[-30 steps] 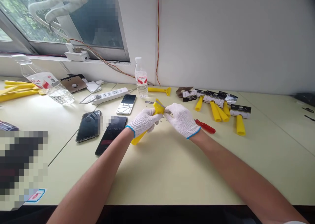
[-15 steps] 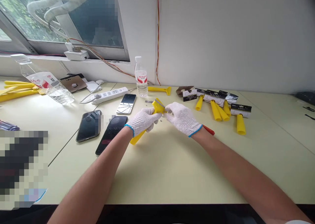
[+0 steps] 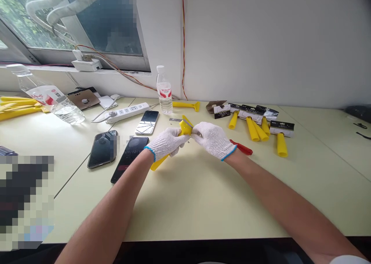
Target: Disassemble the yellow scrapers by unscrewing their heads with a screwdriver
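One yellow scraper (image 3: 186, 128), held over the counter (image 3: 208, 202), nearer than the upright water bottle (image 3: 164, 92) and a little to its right. Left hand (image 3: 169, 142), white knit glove: closed round the scraper just below its head, thumb along the top; lower handle slants out under the glove. Right hand (image 3: 213, 140), same glove: fingers curled, thumb and fingertips drawn nearly together against the right edge of the head; cannot tell whether anything small is pinched there. Thin metal strip (image 3: 174, 120) on the counter, just in front of the bottle, slightly right. Red tool handle (image 3: 244, 148) well right of the bottle and nearer, partly hidden by the right wrist. Pale phone (image 3: 147, 122) near the bottle, left and nearer
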The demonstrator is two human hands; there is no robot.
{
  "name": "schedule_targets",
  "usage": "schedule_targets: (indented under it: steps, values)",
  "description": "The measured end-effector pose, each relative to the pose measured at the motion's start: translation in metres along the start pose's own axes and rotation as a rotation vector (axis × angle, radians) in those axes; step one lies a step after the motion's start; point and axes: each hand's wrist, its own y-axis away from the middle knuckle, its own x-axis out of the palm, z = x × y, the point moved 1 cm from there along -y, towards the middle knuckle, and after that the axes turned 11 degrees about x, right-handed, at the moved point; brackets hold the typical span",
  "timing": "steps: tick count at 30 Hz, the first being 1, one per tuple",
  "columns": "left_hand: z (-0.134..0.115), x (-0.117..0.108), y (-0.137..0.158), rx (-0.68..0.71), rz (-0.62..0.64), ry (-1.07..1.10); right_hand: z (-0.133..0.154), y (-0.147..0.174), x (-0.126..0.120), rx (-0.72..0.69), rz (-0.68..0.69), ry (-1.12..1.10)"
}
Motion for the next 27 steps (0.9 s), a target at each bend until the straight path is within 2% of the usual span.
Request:
schedule_targets:
  steps: [4,11,17,23,27]
  values:
    - [0.001,0.001,0.001,0.000,-0.001,-0.012,0.002,0.000,0.002,0.010,-0.005,-0.020]
    - [-0.012,0.004,0.003,-0.038,-0.011,0.044,0.003,-0.002,0.006,0.039,-0.009,-0.068]
    - [-0.014,0.002,0.004,-0.076,-0.013,0.057,-0.001,-0.001,0.007,0.117,0.023,-0.103]
    - [-0.014,0.008,0.003,-0.102,-0.071,-0.021,0.004,-0.004,0.013,0.228,0.046,-0.147]
    - [-0.005,0.008,-0.002,-0.110,-0.110,-0.032,0.017,-0.006,0.022,0.222,-0.034,-0.100]
